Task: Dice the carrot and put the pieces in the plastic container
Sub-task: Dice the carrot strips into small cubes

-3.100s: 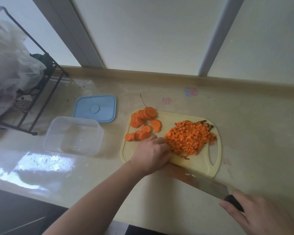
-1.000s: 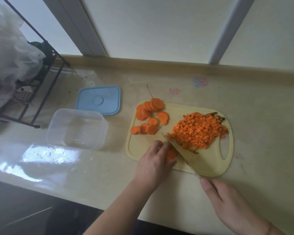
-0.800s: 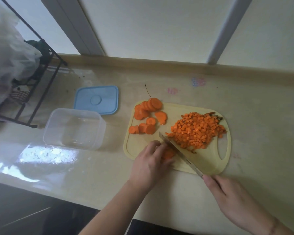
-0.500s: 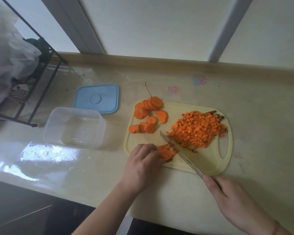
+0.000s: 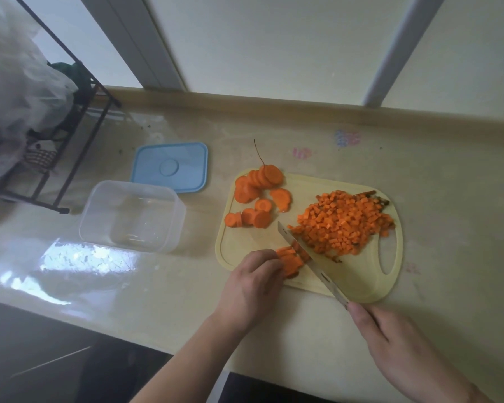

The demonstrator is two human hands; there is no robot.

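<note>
Fingertips are your risk: your left hand (image 5: 255, 282) curls closed over the carrot strips (image 5: 290, 258) on the cutting board (image 5: 361, 286), touching the knife (image 5: 309, 257) gripped by your right hand (image 5: 396, 341). Strips may slip. The plastic container (image 5: 133, 216) sits empty, left.

- The knife (image 5: 312, 261) handle is sitting hidden inside the right hand (image 5: 402, 344); only the blade is showing.
- The left hand's (image 5: 252, 286) fingertips are covering the near end of the carrot slices (image 5: 290, 258) being cut.
- The right forearm is running off the bottom-right edge.
- The wire rack (image 5: 70, 135) and the plastic bag (image 5: 15, 91) on it are being cropped at the left edge; the bag's contents are too blurred to tell.
</note>
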